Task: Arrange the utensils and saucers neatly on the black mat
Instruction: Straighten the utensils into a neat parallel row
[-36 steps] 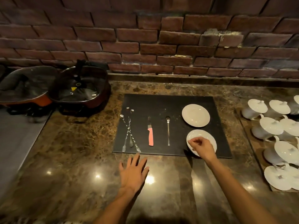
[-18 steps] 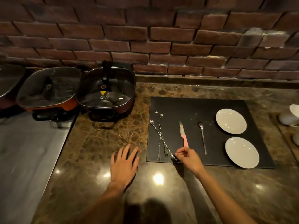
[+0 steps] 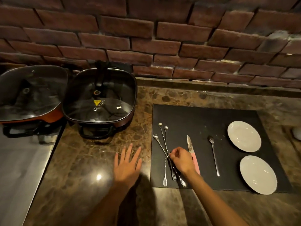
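A black mat (image 3: 202, 121) lies on the marble counter. On its left side three long twisted bar spoons (image 3: 162, 141) with fork ends lie crossed over each other. My right hand (image 3: 180, 159) rests on them where they cross, fingers pinched on one of the stems. To the right lie a pink-handled knife (image 3: 189, 144) and a small metal spoon (image 3: 213, 154), both pointing away from me. Two white saucers, the far saucer (image 3: 244, 136) and the near saucer (image 3: 258, 174), sit on the mat's right side. My left hand (image 3: 127, 163) lies flat and open on the counter left of the mat.
Two electric skillets with glass lids, one (image 3: 99, 101) next to the other (image 3: 29, 93), stand at the back left against the brick wall. A steel surface (image 3: 21, 168) adjoins the counter at the left. A white cup (image 3: 296, 133) shows at the right edge.
My right hand left the near saucer, moved left across the mat to the crossed bar spoons and closed on one. The view swung left, so the cups have gone out of sight.
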A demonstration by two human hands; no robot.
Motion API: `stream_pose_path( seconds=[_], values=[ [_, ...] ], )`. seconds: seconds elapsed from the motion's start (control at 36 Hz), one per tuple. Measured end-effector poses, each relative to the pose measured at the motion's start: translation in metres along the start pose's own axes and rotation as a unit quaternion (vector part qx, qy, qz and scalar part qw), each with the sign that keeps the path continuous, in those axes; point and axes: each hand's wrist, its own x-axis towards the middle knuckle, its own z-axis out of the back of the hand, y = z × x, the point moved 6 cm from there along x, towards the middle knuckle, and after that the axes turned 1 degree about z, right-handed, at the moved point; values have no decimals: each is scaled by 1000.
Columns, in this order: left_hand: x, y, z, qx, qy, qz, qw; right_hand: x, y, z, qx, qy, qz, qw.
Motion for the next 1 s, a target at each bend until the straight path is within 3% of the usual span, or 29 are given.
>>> stream_pose_path(
  seconds=[0.17,0.28,0.53,0.67,1.0],
  values=[
    [-2,8,-14,29,-43,-24,998,8,9,-13,-68,-2,6,998],
    [1,10,-22,24,-24,-23,999,6,8,-21,-89,6,14,996],
    [1,11,-23,35,-26,-17,999,2,8,-30,14,48,-18,999],
    [1,11,-21,32,-43,-17,998,-2,10,-21,67,23,-18,997],
    [0,12,-22,30,-53,-23,998,6,-17,26,59,-42,-20,997]
  ],
)
